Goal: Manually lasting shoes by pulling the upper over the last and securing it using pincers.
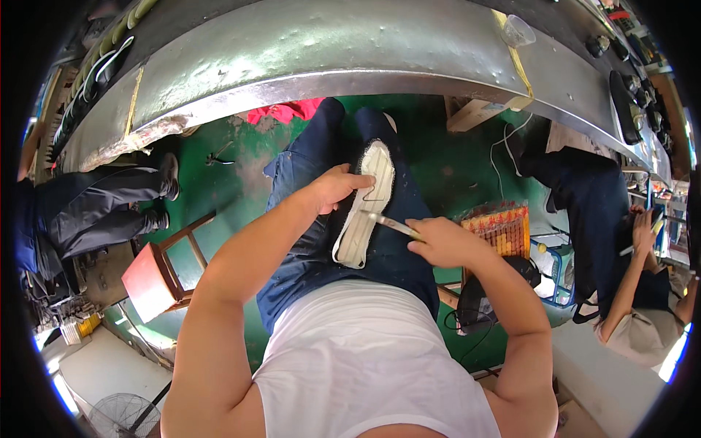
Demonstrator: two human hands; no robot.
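Across my thighs lies a shoe (pixel 357 233), bottom up, its off-white underside showing a rough, frayed edge and lines along it. My left hand (pixel 338 188) grips it by the side near the middle, thumb pressed on the underside and the other fingers mostly hidden beneath. In my closed right hand (pixel 442 241) is a slim, pale metallic hand tool (pixel 393 224), whose exact kind I cannot make out. Its tip points left and sits at the shoe's right edge, just below my left thumb; whether it touches is unclear.
A long metal-topped bench (pixel 328 44) runs ahead of my knees, with a clear plastic cup (pixel 518 31) on it. Pliers-like tool (pixel 219 156) and red cloth (pixel 285 111) lie on the green floor. A red-seated stool (pixel 152 281) stands left. People sit on both sides; a beaded seat (pixel 499 230) is right.
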